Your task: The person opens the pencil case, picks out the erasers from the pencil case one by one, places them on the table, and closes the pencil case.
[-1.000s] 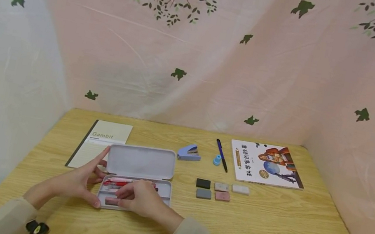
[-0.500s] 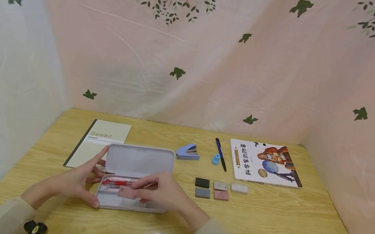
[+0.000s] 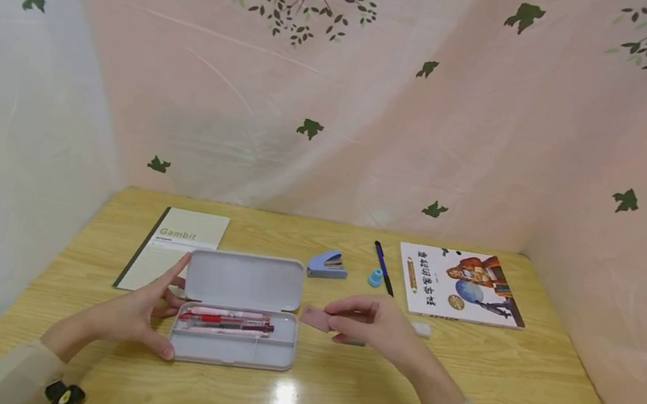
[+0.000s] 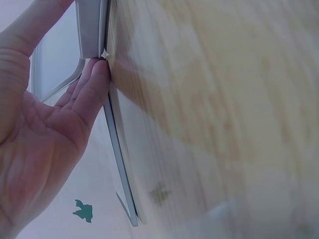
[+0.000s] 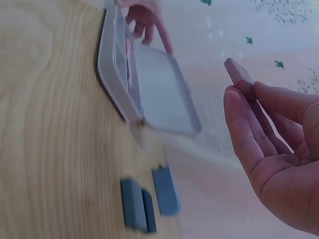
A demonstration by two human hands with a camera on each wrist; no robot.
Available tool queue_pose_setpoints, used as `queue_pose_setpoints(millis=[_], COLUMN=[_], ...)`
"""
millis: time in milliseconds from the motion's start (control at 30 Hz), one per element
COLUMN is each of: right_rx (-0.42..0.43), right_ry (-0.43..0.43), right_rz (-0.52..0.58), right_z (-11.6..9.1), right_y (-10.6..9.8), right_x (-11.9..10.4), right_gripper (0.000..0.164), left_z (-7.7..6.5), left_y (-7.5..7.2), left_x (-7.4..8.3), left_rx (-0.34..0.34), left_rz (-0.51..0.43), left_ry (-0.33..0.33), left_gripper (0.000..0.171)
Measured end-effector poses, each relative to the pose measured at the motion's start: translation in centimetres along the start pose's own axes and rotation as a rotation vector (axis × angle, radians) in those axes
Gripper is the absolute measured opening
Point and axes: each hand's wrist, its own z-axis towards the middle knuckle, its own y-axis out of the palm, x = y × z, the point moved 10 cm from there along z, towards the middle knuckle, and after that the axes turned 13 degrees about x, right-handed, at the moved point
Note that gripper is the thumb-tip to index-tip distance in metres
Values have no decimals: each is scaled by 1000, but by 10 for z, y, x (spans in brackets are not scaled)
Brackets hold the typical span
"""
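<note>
My right hand (image 3: 381, 331) pinches a pink eraser (image 3: 316, 318) between thumb and fingertips, above the table just right of the pencil case. In the right wrist view the eraser (image 5: 240, 77) sticks out from the fingertips. The white pencil case (image 3: 275, 358) lies with its lid raised. Pens (image 3: 227, 320) fill its back compartment; the front compartments hold nothing visible. My left hand (image 3: 128, 312) holds the case's left side, thumb at the front corner and index finger along the lid's edge. In the left wrist view, fingertips (image 4: 101, 69) touch the case near the hinge.
Behind the right hand, a white eraser (image 3: 421, 330) and a grey eraser (image 3: 356, 343) show partly; other erasers there are hidden. A purple stapler (image 3: 328, 266), blue cap-like piece (image 3: 375, 277), pen (image 3: 385, 268), picture book (image 3: 461, 284) and notebook (image 3: 189, 227) lie farther back.
My right hand has lifted the pink eraser out of the case's front compartment and carried it right, past the case's edge. The left hand stays in place.
</note>
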Motion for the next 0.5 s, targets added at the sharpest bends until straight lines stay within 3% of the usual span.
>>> queue_pose_setpoints(millis=[233, 500], right_rx=[52, 68], right_ry=[12, 30], right_rz=[-93, -209], right_z=[-19, -34], right_y=[-61, -111], right_x=[12, 35], right_gripper=[33, 35], left_z=[1, 1], left_y=[2, 0], left_x=[-1, -1], left_rx=[5, 16], left_rz=[9, 38], left_ry=[1, 5], left_gripper=[143, 143])
